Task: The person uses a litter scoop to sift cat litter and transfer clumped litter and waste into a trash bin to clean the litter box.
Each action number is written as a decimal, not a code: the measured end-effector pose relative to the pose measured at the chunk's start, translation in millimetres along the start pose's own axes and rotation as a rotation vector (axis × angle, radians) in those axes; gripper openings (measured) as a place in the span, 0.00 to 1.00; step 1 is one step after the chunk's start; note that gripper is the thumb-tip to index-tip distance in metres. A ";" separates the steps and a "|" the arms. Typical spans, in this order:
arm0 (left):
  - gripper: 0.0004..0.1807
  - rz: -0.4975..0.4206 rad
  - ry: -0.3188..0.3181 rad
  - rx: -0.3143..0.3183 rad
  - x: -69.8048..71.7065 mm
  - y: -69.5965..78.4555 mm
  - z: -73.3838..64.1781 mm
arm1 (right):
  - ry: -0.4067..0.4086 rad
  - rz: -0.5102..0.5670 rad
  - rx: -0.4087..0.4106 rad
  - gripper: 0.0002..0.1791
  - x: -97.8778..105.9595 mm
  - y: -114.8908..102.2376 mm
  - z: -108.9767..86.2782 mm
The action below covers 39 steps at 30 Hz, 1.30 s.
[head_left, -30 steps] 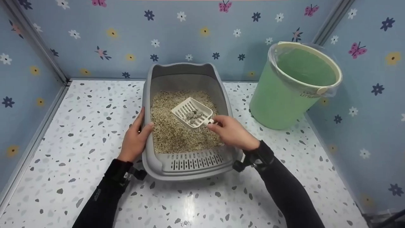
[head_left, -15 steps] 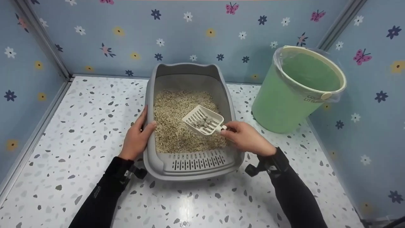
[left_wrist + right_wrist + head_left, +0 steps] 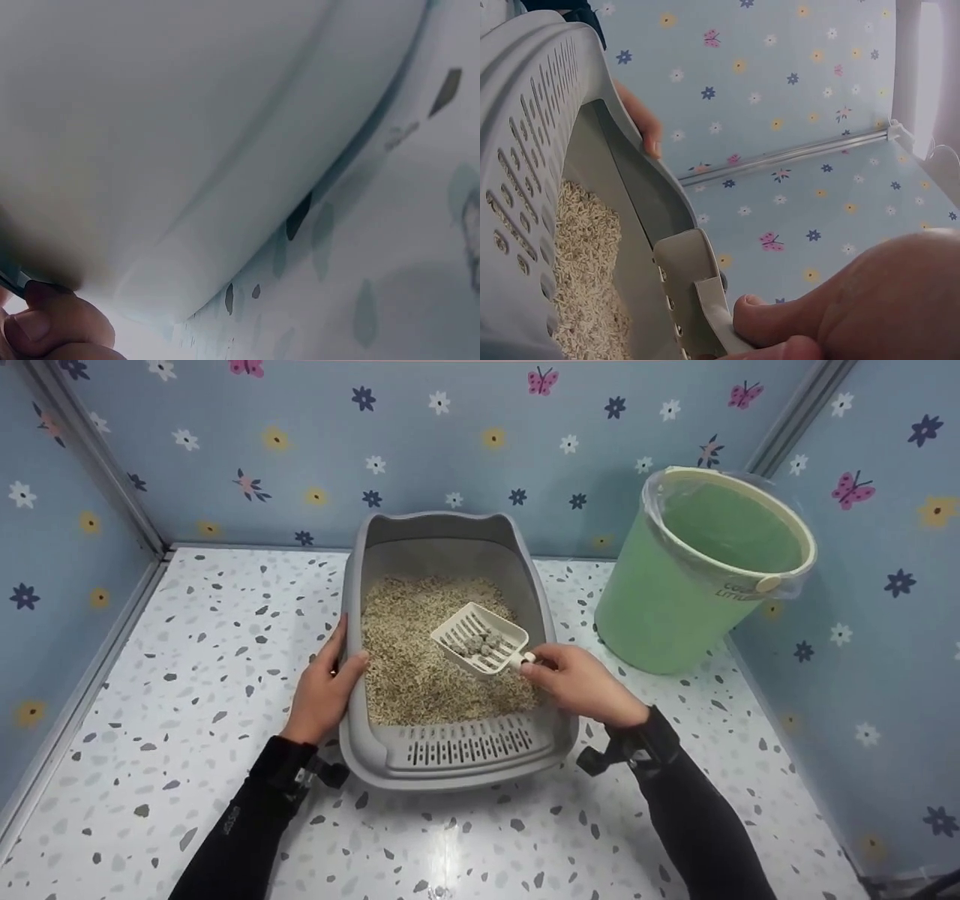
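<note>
A grey litter box (image 3: 457, 775) stands on the speckled surface, with pale pellet litter (image 3: 420, 686) in it. My left hand (image 3: 321, 697) grips its left rim, thumb over the top and fingers along the outer wall. In the left wrist view, fingertips (image 3: 64, 322) show beside the box's smooth side. My right hand (image 3: 589, 684) pinches the short handle of a cream slotted litter scoop (image 3: 504, 628), held above the litter near the box's right side. Several greyish clumps (image 3: 477, 646) lie in the scoop. The right wrist view shows the scoop (image 3: 684, 259) from its side.
A green bin (image 3: 652, 607) with a cream rim and clear liner stands to the right of the box, near the corner. Flower-patterned blue walls (image 3: 420, 442) enclose the back and both sides. The box's front has a slotted ledge (image 3: 469, 742).
My right hand has carried the scoop rightward and slightly toward me over the litter, mostly in the first half second. The left hand keeps its hold on the rim.
</note>
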<state>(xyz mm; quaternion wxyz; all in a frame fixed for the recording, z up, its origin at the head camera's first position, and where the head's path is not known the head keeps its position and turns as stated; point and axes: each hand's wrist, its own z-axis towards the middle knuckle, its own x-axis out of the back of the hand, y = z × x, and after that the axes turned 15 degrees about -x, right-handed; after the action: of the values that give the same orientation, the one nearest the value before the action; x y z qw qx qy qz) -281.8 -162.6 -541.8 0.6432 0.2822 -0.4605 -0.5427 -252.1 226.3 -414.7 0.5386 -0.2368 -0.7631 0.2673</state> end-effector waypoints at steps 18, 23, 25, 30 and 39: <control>0.38 -0.024 -0.018 -0.017 -0.8 -1.2 -2.5 | 0.013 0.008 0.031 0.16 1.3 0.4 0.7; 0.38 -0.001 -0.009 -0.011 -1.8 -0.9 -2.5 | 0.008 0.015 0.010 0.15 3.2 1.1 -0.8; 0.38 0.003 -0.003 -0.005 -1.9 -0.6 -2.3 | 0.006 0.020 0.000 0.14 4.8 0.4 -1.9; 0.38 0.006 0.006 -0.004 -0.9 -0.3 -1.4 | 0.010 0.017 -0.002 0.14 12.2 -2.4 -3.0; 0.39 0.010 0.005 0.005 0.2 0.4 -1.0 | 0.001 0.057 -0.027 0.15 30.5 -7.9 -4.2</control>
<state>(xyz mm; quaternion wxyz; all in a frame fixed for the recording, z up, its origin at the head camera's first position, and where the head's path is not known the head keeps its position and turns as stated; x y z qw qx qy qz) -280.8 -162.8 -541.8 0.6464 0.2829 -0.4617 -0.5376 -258.1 240.9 -387.1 0.5279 -0.2660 -0.7593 0.2723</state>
